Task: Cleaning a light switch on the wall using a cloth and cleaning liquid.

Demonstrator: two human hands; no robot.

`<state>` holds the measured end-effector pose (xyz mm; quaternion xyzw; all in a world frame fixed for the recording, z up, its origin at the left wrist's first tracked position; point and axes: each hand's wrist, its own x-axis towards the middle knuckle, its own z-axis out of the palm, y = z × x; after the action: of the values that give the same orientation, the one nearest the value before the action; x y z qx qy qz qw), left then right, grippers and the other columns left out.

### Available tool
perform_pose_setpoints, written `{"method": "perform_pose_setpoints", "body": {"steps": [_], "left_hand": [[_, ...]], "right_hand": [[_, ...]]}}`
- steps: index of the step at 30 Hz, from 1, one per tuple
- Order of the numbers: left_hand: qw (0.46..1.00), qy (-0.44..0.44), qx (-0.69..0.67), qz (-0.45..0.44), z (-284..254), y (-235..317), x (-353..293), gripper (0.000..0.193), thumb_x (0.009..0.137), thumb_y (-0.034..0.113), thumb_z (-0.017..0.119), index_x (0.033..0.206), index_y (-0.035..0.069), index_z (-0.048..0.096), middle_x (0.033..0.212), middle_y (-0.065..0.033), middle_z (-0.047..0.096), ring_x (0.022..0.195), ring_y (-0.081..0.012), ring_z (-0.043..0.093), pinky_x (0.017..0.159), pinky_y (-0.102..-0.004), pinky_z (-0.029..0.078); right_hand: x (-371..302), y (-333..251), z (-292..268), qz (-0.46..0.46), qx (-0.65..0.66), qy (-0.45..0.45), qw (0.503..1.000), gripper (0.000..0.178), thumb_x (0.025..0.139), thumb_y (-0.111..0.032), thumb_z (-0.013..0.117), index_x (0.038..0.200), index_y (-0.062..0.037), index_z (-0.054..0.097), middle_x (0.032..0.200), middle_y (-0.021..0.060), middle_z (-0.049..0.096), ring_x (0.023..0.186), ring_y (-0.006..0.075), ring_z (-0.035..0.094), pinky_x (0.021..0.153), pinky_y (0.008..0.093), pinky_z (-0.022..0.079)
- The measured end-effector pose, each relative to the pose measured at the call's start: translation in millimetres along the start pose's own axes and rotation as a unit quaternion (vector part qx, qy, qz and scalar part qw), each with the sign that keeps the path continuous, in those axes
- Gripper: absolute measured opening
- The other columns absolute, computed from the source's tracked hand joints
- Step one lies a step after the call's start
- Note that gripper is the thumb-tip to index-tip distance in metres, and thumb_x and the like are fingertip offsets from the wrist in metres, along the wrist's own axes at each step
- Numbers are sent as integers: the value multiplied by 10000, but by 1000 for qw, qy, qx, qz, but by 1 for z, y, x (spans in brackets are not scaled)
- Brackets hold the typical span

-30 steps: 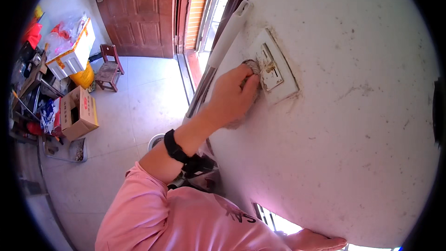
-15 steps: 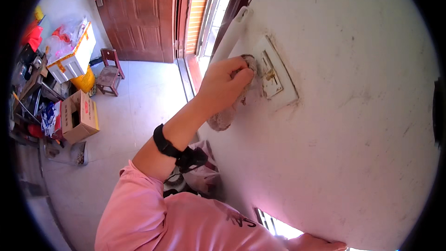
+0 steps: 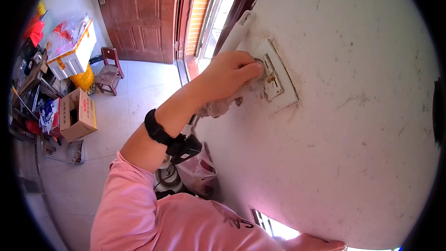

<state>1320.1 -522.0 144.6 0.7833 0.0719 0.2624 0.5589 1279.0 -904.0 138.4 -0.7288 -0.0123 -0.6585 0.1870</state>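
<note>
My left hand [image 3: 234,74] is closed on a dirty grey-brown rag [image 3: 218,108], which hangs in folds below and behind the fingers. My fingertips and the rag's top edge are at the left side of a grimy white switch plate [image 3: 289,81] on the wall. Brown stains mark the plate's inner panel and outline. A black strap with a small black box [image 3: 188,148] sits on my left forearm. Low at the right, my right hand [image 3: 313,243] has its fingers stretched out beside a bright opening; part of it is cut off by the frame.
A white tube-like piece [image 3: 238,30] stands by the dark door frame. Across the floor are a brown door [image 3: 139,16], a small wooden chair [image 3: 109,72], a cardboard box [image 3: 79,116] and a white foam box [image 3: 74,58]. A plastic bag [image 3: 197,169] lies at the wall's foot.
My left hand has moved right with the rag, from beside the switch plate to its left edge. The rag's hanging part has swung up and bunched. My right hand stays in place.
</note>
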Motion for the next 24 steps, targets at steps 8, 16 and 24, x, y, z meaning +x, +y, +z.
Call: {"method": "perform_pose_setpoints", "body": {"steps": [8, 16, 24], "left_hand": [[1000, 3, 17, 7, 6, -14, -1, 292, 846, 234, 500, 775, -38, 579, 681, -180, 563, 632, -291, 527, 609, -369, 422], [997, 58, 27, 49, 8, -10, 8, 271, 843, 225, 490, 795, -32, 563, 715, -196, 569, 659, -342, 529, 630, -388, 422], [999, 28, -6, 13, 6, -6, 4, 242, 845, 196, 501, 754, -27, 528, 640, -90, 488, 611, -162, 453, 592, -309, 398]], "right_hand": [[0, -1, 1, 27, 27, 23, 999, 611, 709, -405, 757, 1079, 34, 547, 951, 218, 575, 816, 399, 552, 709, 482, 452], [1, -1, 0, -3, 1, 18, 1000, 573, 731, -384, 744, 1076, 32, 552, 927, 214, 578, 794, 390, 556, 689, 475, 461], [1, -2, 1, -20, -27, 22, 999, 566, 736, -378, 740, 1077, 33, 552, 917, 212, 578, 784, 386, 559, 678, 471, 464]]}}
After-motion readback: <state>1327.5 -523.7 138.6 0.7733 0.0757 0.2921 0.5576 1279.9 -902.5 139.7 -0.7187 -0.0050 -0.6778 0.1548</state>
